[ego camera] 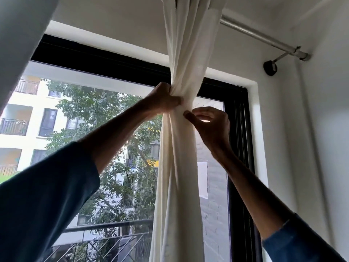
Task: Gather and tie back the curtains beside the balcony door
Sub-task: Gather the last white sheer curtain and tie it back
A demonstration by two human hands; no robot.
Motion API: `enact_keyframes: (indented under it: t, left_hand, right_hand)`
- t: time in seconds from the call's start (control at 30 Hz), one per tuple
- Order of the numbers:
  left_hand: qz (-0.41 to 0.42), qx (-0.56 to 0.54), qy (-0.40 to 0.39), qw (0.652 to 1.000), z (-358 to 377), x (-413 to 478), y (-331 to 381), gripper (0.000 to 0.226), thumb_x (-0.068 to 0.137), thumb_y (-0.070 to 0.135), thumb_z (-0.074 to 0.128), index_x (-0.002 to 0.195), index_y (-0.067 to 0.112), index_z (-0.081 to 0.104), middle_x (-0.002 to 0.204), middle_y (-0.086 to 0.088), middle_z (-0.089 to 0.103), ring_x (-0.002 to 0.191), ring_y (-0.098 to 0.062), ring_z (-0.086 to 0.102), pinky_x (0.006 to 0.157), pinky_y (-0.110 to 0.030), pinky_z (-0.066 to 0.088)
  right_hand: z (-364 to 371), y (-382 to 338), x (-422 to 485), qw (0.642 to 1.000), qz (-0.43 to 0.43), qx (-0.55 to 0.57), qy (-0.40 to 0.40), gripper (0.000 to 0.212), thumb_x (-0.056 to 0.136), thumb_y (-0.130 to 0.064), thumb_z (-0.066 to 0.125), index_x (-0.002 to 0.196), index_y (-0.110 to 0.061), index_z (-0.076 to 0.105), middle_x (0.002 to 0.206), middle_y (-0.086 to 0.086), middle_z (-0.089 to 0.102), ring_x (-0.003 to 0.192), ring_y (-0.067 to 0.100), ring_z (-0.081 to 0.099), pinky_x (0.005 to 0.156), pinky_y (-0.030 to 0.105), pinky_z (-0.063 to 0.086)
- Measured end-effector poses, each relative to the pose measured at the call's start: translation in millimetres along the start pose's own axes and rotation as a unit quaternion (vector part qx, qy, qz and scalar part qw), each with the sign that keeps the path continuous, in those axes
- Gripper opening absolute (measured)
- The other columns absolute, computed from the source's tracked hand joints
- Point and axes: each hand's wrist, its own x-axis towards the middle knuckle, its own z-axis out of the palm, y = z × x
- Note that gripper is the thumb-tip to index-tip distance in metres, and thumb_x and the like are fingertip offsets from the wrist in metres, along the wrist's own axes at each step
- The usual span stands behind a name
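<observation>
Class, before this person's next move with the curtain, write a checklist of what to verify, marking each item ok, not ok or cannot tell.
1. The curtain gathered into one bundle: ok.
2. The left hand grips the bundle: ok.
3. The right hand pinches fabric: cannot tell; only its thumb visibly touches.
4. Knot or tie secured: cannot tell.
5. The curtain rod sits on its bracket: ok.

I have only one view, from the head camera. It tilts upward, close to the gathered curtain [181, 148] at centre, with the curtain rod [264, 37] at 2 o'clock and the balcony railing [113, 225] at 7 o'clock.
</observation>
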Motion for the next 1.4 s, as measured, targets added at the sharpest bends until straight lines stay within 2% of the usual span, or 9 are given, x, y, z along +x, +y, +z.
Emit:
enact_keyframes:
  t: [0.1, 0.23, 0.4, 0.67, 0.77, 0.9, 1.1, 1.27, 1.4]
  left_hand:
    - [0.007, -0.037, -0.016, 0.999, -3.8, -2.7, -7.3, 0.027, 0.092, 0.018, 0.066, 0.116, 0.004, 0.068, 0.103, -0.005, 0.073, 0.088, -0.017, 0.070, 0.076, -0.026, 0.060]
    - [-0.007, -0.101, -0.018, 0.995, -7.2, -6.0, -27.1, 0.024, 0.095, 0.027, 0.065, 0.110, 0.009, 0.070, 0.101, -0.006, 0.075, 0.091, -0.021, 0.073, 0.083, -0.037, 0.060]
    - [-0.018, -0.170, -0.021, 0.985, 0.8, -9.8, -34.5, 0.029, 0.097, 0.030, 0.062, 0.111, 0.005, 0.069, 0.105, -0.012, 0.075, 0.094, -0.025, 0.073, 0.087, -0.042, 0.059]
    - [0.049, 0.082, 0.034, 0.995, 34.3, -46.3, -54.9, 0.036, 0.096, 0.039, 0.045, 0.086, 0.007, 0.057, 0.075, -0.006, 0.058, 0.067, -0.019, 0.054, 0.060, -0.035, 0.040]
    - [0.067, 0.188, 0.055, 0.978, 59.9, -86.4, -69.6, 0.033, 0.104, 0.032, 0.040, 0.101, 0.002, 0.053, 0.088, -0.015, 0.053, 0.081, -0.026, 0.050, 0.065, -0.031, 0.026]
    - [0.095, 0.212, 0.060, 0.971, 95.1, -147.8, -102.2, 0.042, 0.103, 0.031, 0.034, 0.123, -0.004, 0.046, 0.099, -0.026, 0.062, 0.089, -0.040, 0.060, 0.075, -0.046, 0.046]
    - [0.072, 0.236, -0.025, 0.969, 129.7, -243.5, -136.5, 0.038, 0.088, 0.018, 0.047, 0.119, -0.003, 0.040, 0.088, -0.025, 0.062, 0.075, -0.047, 0.060, 0.059, -0.052, 0.048]
    - [0.022, 0.219, -0.102, 0.970, 153.0, -314.3, -145.3, 0.014, 0.087, 0.008, 0.050, 0.098, 0.006, 0.042, 0.081, -0.019, 0.062, 0.071, -0.045, 0.062, 0.050, -0.042, 0.039]
    - [-0.016, 0.238, -0.136, 0.962, 170.5, -357.1, -150.7, 0.018, 0.090, 0.006, 0.050, 0.105, 0.003, 0.043, 0.086, -0.017, 0.065, 0.075, -0.045, 0.064, 0.053, -0.037, 0.035]
  right_hand:
    - [2.5, 14.4, 17.2, 0.987, 0.128, 0.044, -0.090, 0.088, 0.056, -0.068, 0.087, 0.123, -0.014, 0.065, 0.113, -0.003, 0.072, 0.101, 0.010, 0.070, 0.090, 0.032, 0.057]
    - [3.4, 14.9, 21.3, 0.903, 0.197, 0.237, -0.299, 0.050, 0.088, -0.037, 0.075, 0.123, -0.002, 0.067, 0.118, 0.014, 0.072, 0.112, 0.028, 0.069, 0.101, 0.042, 0.053]
    - [6.8, 18.6, 16.7, 0.873, 0.232, 0.293, -0.313, 0.059, 0.089, -0.041, 0.073, 0.130, -0.001, 0.062, 0.128, 0.016, 0.067, 0.119, 0.032, 0.064, 0.105, 0.045, 0.049]
    - [-3.4, 29.5, -37.8, 0.946, 0.165, 0.153, -0.233, 0.040, 0.081, -0.028, 0.083, 0.113, -0.007, 0.072, 0.103, 0.005, 0.077, 0.094, 0.021, 0.075, 0.083, 0.037, 0.061]
    - [-3.1, 41.4, -81.2, 0.958, 0.169, 0.100, -0.208, 0.042, 0.081, -0.037, 0.082, 0.112, -0.011, 0.073, 0.099, 0.002, 0.078, 0.090, 0.016, 0.075, 0.079, 0.034, 0.061]
    - [0.3, 55.4, -152.5, 0.973, 0.140, -0.040, -0.177, 0.035, 0.090, -0.042, 0.069, 0.111, -0.014, 0.072, 0.095, -0.004, 0.075, 0.085, 0.011, 0.072, 0.066, 0.020, 0.054]
    - [-1.7, 73.4, -251.1, 0.957, 0.088, -0.161, -0.225, 0.025, 0.103, -0.043, 0.042, 0.088, -0.025, 0.050, 0.087, 0.011, 0.070, 0.082, 0.036, 0.066, 0.061, 0.032, 0.039]
    - [-14.1, 95.5, -324.1, 0.923, 0.095, -0.226, -0.295, 0.022, 0.101, -0.032, 0.041, 0.101, -0.014, 0.053, 0.086, 0.017, 0.069, 0.083, 0.045, 0.063, 0.062, 0.042, 0.045]
    - [-27.7, 94.2, -366.8, 0.905, 0.142, -0.229, -0.331, 0.017, 0.097, -0.022, 0.044, 0.110, -0.013, 0.053, 0.089, 0.016, 0.069, 0.085, 0.045, 0.063, 0.064, 0.041, 0.043]
